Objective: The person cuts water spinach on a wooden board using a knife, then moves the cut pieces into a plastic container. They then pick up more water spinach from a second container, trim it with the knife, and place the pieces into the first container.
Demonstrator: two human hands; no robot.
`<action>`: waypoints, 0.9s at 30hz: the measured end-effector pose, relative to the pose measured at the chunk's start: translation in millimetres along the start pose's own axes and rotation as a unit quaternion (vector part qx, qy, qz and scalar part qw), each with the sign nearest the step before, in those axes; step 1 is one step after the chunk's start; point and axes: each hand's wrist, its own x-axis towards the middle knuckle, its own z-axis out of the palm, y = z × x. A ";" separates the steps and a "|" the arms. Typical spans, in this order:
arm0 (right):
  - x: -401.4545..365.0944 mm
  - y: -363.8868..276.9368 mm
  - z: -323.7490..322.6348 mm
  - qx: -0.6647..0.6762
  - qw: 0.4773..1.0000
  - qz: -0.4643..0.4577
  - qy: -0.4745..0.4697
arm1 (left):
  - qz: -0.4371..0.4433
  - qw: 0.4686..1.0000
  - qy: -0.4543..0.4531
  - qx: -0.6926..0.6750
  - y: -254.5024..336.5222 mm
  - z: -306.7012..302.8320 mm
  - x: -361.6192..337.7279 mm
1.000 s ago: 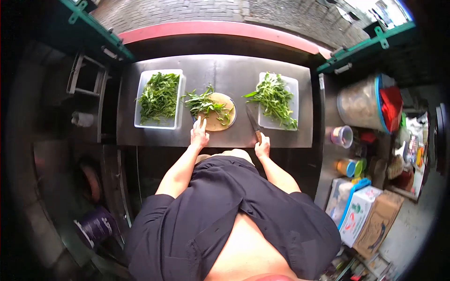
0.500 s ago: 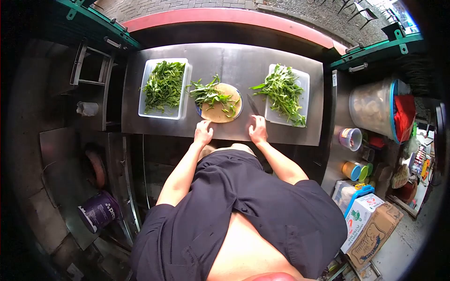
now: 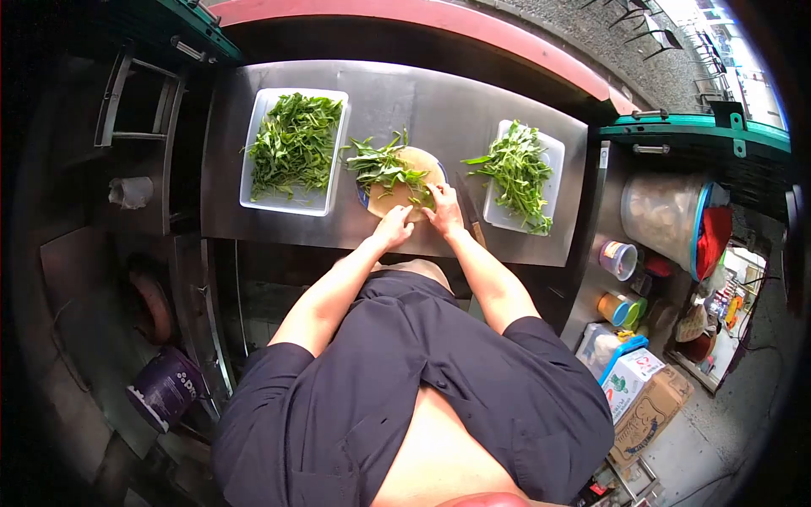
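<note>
touching cutting board (image 3: pixel 390 201) | left hand (image 3: pixel 393 227) half-open on edge | right hand (image 3: pixel 445 217) on greens (image 3: pixel 384 166), grip unclear

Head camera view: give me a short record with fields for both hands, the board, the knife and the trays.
Left hand: at the near edge of the round chopping board, fingers on it
Right hand: beside the left, fingertips at the loose greens on the board; grip unclear
Knife: lying on the steel counter just right of the right hand, seemingly unheld
Left tray: piled with cut greens
Right tray: holds leafy stems
</note>
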 end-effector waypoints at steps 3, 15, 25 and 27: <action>1.5 -9.4 12.2 0.094 0.992 0.045 0.076 | -0.127 0.968 -0.039 -0.212 -17.5 6.3 14.0; 19.0 -46.5 55.3 0.223 0.949 0.202 0.091 | -0.176 0.862 -0.125 -0.458 -33.7 -10.7 40.4; 61.1 -77.7 85.2 0.500 0.806 0.305 0.086 | -0.104 0.977 0.110 -0.153 -9.6 -81.6 36.1; 71.9 -88.4 91.6 0.520 0.790 0.308 0.102 | -0.117 0.981 0.118 -0.100 -14.8 -96.5 41.0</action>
